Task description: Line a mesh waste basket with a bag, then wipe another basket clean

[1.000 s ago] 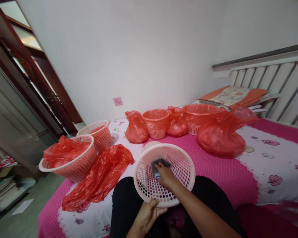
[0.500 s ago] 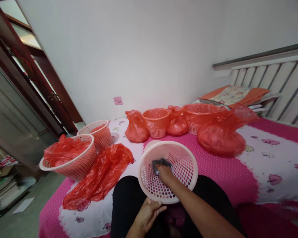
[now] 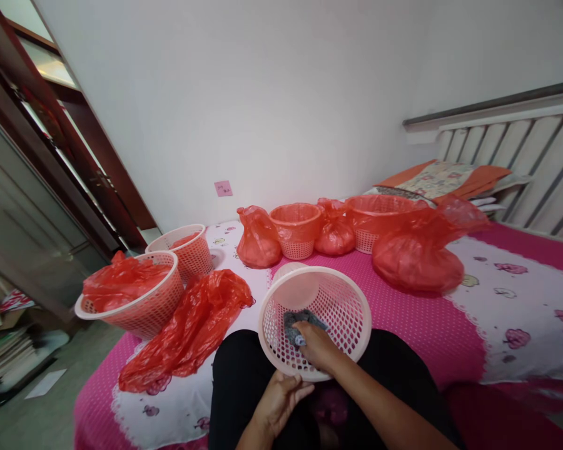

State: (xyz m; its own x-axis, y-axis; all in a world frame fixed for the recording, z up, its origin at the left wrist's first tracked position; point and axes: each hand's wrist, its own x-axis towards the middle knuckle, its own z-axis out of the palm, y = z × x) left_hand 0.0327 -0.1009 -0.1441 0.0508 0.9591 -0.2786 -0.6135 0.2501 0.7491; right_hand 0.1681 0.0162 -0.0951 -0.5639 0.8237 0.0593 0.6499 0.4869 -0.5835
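Observation:
A pink perforated plastic basket (image 3: pixel 347 300) lies tilted on my lap, its mouth facing me. My left hand (image 3: pixel 276 403) grips its near rim from below, fingers curled round the edge. Inside the basket, my right hand (image 3: pixel 316 347) presses a dark grey cloth (image 3: pixel 293 325) against the lower wall, fingers closed on it. A loose red plastic bag (image 3: pixel 187 331) lies flat on the bed just left of my lap.
Two more pink baskets stand at the bed's left edge, one (image 3: pixel 136 309) stuffed with a red bag, one (image 3: pixel 190 250) behind it. Along the wall sit tied red bags (image 3: pixel 258 240), bag-lined baskets (image 3: pixel 295 231) and a big red bag (image 3: pixel 417 259). Pillows (image 3: pixel 441 181) lie by the headboard.
My right hand and the cloth have slid down and toward me along the basket's inner wall. The basket has turned slightly in my left hand's grip.

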